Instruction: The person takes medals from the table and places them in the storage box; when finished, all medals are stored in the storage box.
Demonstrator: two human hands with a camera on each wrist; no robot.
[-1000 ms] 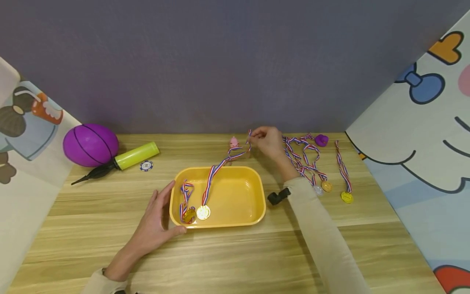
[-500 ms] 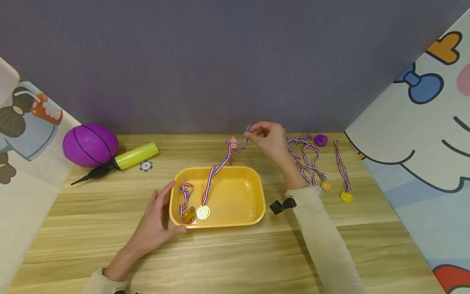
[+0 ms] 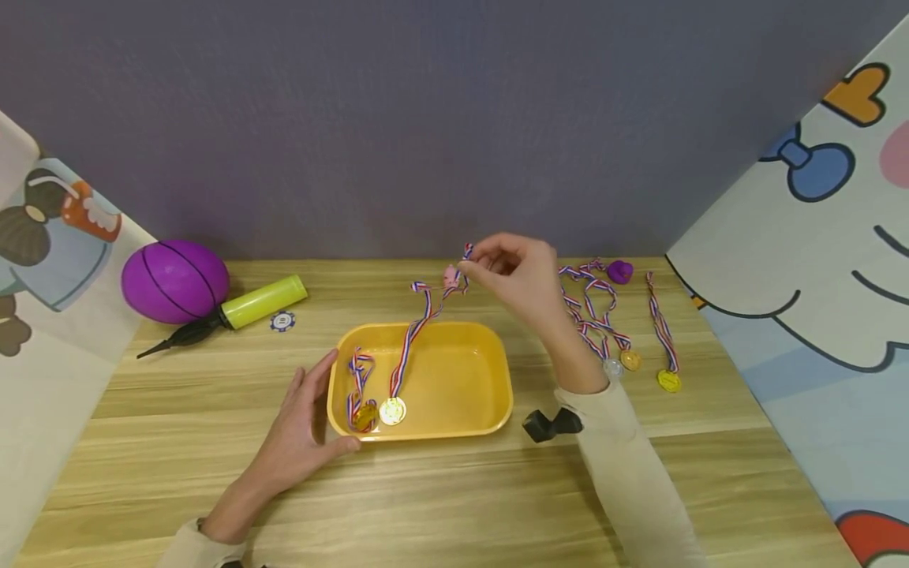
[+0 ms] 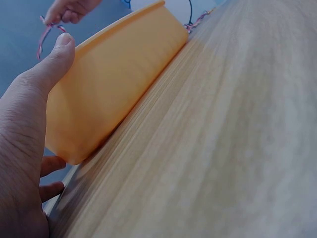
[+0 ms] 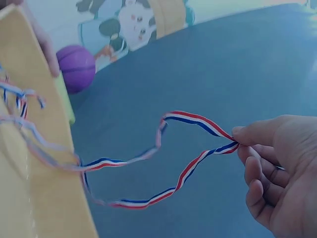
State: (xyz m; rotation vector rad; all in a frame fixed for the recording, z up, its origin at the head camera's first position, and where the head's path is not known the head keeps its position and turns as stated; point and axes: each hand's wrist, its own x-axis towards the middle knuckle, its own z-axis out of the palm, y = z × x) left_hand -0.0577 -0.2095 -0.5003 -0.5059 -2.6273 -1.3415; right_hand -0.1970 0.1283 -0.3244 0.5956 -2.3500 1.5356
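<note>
Pinched between thumb and index finger of my right hand (image 3: pixel 525 280) is the neck ribbon (image 5: pixel 183 178) of a medal, striped red, white and blue. Its gold medal (image 3: pixel 393 410) lies in the yellow tray (image 3: pixel 490 379), and the ribbon rises over the far rim to the fingertips. At the tray's near left corner my left hand (image 3: pixel 287 446) rests, thumb on the front wall and extended fingers along the left side. A second gold medal (image 3: pixel 365 416) with a bunched ribbon lies beside the first. The right wrist view shows the held ribbon spread into a loop.
A small pink figure (image 3: pixel 450 277) stands behind the tray, overlapped by ribbon. More medals (image 3: pixel 630 360) with tangled ribbons, a single gold medal (image 3: pixel 668 380) and a purple duck (image 3: pixel 620 272) lie right. Left are a purple ball (image 3: pixel 175 282), a yellow-green pump (image 3: pixel 264 301) and a poker chip (image 3: pixel 282 321).
My right hand has moved slightly left with the ribbon end, and the slack ribbon has shifted left past the pink figure. The left hand and tray have stayed put.
</note>
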